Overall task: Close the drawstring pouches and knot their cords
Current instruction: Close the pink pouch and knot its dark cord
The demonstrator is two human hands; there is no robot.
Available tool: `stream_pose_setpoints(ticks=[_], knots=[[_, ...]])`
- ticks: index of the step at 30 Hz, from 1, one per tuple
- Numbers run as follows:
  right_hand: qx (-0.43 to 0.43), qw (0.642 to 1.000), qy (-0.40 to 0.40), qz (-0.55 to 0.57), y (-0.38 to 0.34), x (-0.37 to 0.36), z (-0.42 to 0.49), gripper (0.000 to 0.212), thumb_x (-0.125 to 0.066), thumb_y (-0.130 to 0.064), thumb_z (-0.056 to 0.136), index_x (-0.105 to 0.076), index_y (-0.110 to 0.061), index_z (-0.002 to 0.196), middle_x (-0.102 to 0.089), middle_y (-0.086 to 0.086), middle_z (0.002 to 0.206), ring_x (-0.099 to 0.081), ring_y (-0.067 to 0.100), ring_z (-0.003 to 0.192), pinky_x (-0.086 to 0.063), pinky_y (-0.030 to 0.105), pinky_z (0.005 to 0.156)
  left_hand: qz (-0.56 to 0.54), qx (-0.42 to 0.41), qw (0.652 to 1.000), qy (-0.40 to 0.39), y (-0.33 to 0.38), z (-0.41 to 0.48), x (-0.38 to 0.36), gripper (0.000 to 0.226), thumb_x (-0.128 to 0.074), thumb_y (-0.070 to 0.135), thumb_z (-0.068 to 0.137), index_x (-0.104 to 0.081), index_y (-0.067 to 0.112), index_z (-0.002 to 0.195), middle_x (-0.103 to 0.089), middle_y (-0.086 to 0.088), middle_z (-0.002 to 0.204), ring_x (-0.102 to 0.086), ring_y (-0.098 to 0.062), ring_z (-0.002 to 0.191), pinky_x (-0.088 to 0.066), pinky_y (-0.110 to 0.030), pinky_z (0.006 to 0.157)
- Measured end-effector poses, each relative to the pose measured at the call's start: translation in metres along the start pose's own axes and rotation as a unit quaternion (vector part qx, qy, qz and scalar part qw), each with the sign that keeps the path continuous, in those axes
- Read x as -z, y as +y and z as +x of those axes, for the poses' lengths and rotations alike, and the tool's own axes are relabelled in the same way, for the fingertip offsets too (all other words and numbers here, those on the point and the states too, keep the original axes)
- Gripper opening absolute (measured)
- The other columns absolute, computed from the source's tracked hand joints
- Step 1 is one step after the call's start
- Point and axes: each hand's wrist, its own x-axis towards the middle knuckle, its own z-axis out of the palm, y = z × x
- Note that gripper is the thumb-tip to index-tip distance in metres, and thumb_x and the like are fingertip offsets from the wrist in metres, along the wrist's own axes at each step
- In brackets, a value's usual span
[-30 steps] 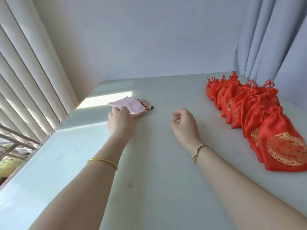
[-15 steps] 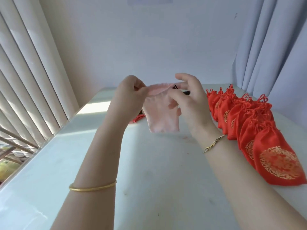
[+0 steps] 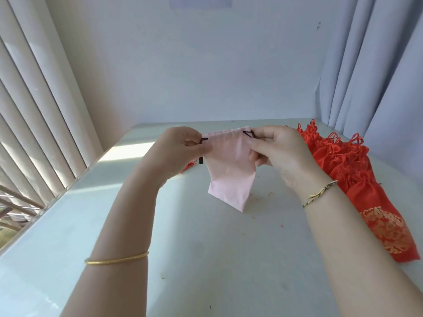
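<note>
A pale pink drawstring pouch hangs in the air above the white table, its mouth slightly gathered at the top. My left hand pinches the dark cord at the pouch's left top corner. My right hand pinches the dark cord at the right top corner, with its lower fingers behind the fabric. A black cord end dangles below my left hand. A row of closed red pouches with gold emblems lies along the table's right side.
Another red pouch lies on the table behind my left hand, mostly hidden. Vertical blinds line the left edge, a grey curtain hangs at the right, and a wall stands behind the table.
The pink pouch was lifted off the table by my left hand. My right hand joined it, and both hands now hold the cords farther apart, with the pouch hanging lower and its mouth gathering.
</note>
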Motion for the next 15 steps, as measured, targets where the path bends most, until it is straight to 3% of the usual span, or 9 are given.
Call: stream_pose_setpoints(ticks=[2, 8, 10, 11, 13, 15], knots=[[0.005, 1.000, -0.013, -0.022, -0.001, 0.007, 0.000, 0.024, -0.056, 0.004, 0.086, -0.066, -0.016, 0.078, -0.061, 0.003, 0.058, -0.055, 0.004, 0.042, -0.047, 0.017, 0.044, 0.013, -0.007, 0.999, 0.031, -0.001, 0.002, 0.000, 0.016, -0.067, 0.017, 0.084, -0.064, 0.005, 0.073, -0.046, 0.002, 0.057, -0.037, -0.007, 0.044, -0.034, -0.013, 0.044], [-0.003, 0.997, -0.004, -0.077, -0.001, 0.020, 0.001, 0.017, -0.055, -0.002, 0.090, -0.060, -0.012, 0.076, -0.063, 0.010, 0.065, -0.058, 0.011, 0.042, -0.048, 0.024, 0.044, 0.060, -0.007, 0.997, 0.058, -0.008, 0.003, 0.010, 0.008, -0.068, 0.024, 0.083, -0.072, 0.018, 0.080, -0.069, -0.012, 0.081, -0.054, -0.019, 0.068, -0.042, -0.030, 0.068], [-0.013, 0.998, -0.001, -0.069, -0.001, 0.022, 0.001, 0.014, -0.054, -0.005, 0.091, -0.058, -0.009, 0.078, -0.063, 0.011, 0.065, -0.058, 0.013, 0.041, -0.047, 0.024, 0.042, 0.066, -0.013, 0.996, 0.062, -0.009, 0.003, 0.012, 0.011, -0.067, 0.024, 0.084, -0.071, 0.016, 0.078, -0.067, -0.012, 0.076, -0.054, -0.018, 0.067, -0.042, -0.030, 0.069], [-0.021, 0.998, 0.000, -0.067, -0.001, 0.023, 0.001, 0.014, -0.053, -0.007, 0.092, -0.057, -0.008, 0.078, -0.063, 0.011, 0.065, -0.058, 0.013, 0.041, -0.046, 0.023, 0.041, 0.062, -0.016, 0.996, 0.058, -0.009, 0.003, 0.013, 0.015, -0.065, 0.025, 0.086, -0.070, 0.016, 0.076, -0.066, -0.003, 0.070, -0.055, -0.014, 0.065, -0.043, -0.029, 0.069], [-0.043, 0.997, 0.020, -0.064, 0.000, 0.026, 0.001, 0.019, -0.051, -0.011, 0.093, -0.056, -0.008, 0.075, -0.061, 0.010, 0.062, -0.055, 0.010, 0.038, -0.043, 0.018, 0.039, 0.012, -0.009, 0.999, 0.052, -0.010, 0.003, 0.016, 0.026, -0.058, 0.026, 0.091, -0.065, 0.015, 0.069, -0.063, 0.011, 0.062, -0.055, -0.007, 0.062, -0.046, -0.028, 0.070], [-0.069, 0.994, 0.076, -0.030, 0.003, 0.031, 0.004, 0.024, -0.049, -0.013, 0.094, -0.054, -0.011, 0.070, -0.058, 0.004, 0.055, -0.050, 0.005, 0.033, -0.038, 0.014, 0.035, -0.102, 0.020, 0.992, 0.076, -0.010, 0.004, 0.020, 0.033, -0.052, 0.022, 0.094, -0.057, 0.013, 0.063, -0.057, 0.006, 0.061, -0.051, -0.010, 0.060, -0.044, -0.026, 0.067]])
